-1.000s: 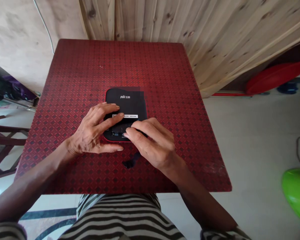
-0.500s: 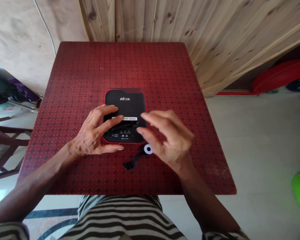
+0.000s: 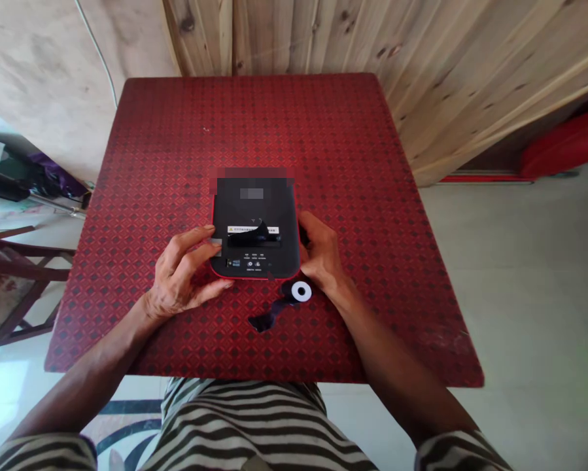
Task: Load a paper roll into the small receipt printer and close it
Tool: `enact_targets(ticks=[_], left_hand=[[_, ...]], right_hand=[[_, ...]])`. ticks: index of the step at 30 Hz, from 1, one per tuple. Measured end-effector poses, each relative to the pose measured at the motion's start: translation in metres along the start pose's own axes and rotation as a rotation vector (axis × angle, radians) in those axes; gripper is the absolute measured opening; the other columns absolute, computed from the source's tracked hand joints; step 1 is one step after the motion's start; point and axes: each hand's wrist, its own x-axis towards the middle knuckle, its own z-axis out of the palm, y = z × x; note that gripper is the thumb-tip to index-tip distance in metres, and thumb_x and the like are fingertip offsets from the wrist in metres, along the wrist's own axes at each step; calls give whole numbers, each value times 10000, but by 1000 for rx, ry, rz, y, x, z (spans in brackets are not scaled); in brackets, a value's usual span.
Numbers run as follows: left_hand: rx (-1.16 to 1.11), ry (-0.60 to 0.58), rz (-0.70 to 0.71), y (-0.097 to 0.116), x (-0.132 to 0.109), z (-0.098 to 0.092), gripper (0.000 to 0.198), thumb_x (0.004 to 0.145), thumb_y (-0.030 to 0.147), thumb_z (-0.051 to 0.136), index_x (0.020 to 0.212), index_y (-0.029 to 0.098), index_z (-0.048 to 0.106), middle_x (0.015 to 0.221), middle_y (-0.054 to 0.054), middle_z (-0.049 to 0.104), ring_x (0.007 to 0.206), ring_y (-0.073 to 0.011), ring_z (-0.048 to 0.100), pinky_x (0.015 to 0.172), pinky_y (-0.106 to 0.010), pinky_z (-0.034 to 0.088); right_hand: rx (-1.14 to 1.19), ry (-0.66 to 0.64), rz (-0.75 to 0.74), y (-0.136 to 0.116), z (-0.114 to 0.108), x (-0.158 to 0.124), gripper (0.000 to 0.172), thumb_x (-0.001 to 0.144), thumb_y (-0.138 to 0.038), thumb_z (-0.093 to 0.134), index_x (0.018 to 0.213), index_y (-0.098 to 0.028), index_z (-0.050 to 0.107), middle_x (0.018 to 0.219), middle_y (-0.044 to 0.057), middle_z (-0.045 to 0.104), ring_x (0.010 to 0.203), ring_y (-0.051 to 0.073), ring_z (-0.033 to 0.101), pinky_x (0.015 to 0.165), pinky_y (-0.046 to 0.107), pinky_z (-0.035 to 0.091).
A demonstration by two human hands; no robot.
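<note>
A black receipt printer (image 3: 254, 209) with a red rim lies on the table, its top facing up. A dark strip of paper (image 3: 254, 233) curls up from the slot across its front part, beside a white label (image 3: 239, 229). My left hand (image 3: 183, 268) grips the printer's left side, fingertips on the edge near a small grey patch and thumb at the front corner. My right hand (image 3: 320, 252) curls against the right side; its fingertips are partly hidden. Close to the front right corner stands a small paper roll (image 3: 301, 291) with a white end and a dark loose tail.
The table (image 3: 176, 137) has a red patterned cover. Behind it rises a wooden plank wall (image 3: 294, 39). A wooden chair (image 3: 23, 268) is at the left, and a red rounded object (image 3: 568, 144) lies at the far right.
My right hand has come down from above the printer to its right side. My left hand has slid off the top to the left edge. The dark strip now shows at the slot.
</note>
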Motion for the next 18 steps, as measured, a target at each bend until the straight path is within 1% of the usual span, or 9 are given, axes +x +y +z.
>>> enact_targets(ticks=[3,8,13,16,18], left_hand=[[0,4,-13,0,0,0,571,950,538,754,1402,234,581,1309,-141,716,1177,-268,740,950,-411,688],[-46,7,-32,0,-2,-1,616,897,512,824,1409,256,596,1336,-128,726,1173,-275,748,955,-424,687],[-27,12,-26,1,1,-3,565,928,511,792,1392,248,605,1298,-126,727,1154,-259,749,929,-399,688],[-31,7,-27,2,1,-4,569,924,496,799,1391,232,609,1298,-134,730,1133,-258,753,920,-395,690],[-19,4,-34,2,0,-5,559,927,509,792,1387,250,608,1294,-126,727,1112,-254,755,902,-394,695]], right_hand=[[-34,-11,-11,1,0,-1,156,996,-342,543,922,-243,639,897,35,706,868,219,681,788,386,553],[-37,-12,3,3,1,-2,114,958,-325,571,920,-243,642,868,27,680,846,225,662,768,390,548],[-21,-1,-22,2,1,-1,110,956,-315,567,886,-243,615,848,16,656,828,214,652,752,373,533],[-28,-11,-48,2,1,-1,96,951,-312,562,927,-241,622,835,6,637,768,197,620,712,353,509],[-35,-22,-61,4,0,0,98,947,-312,560,969,-243,625,831,-2,630,734,187,600,688,341,497]])
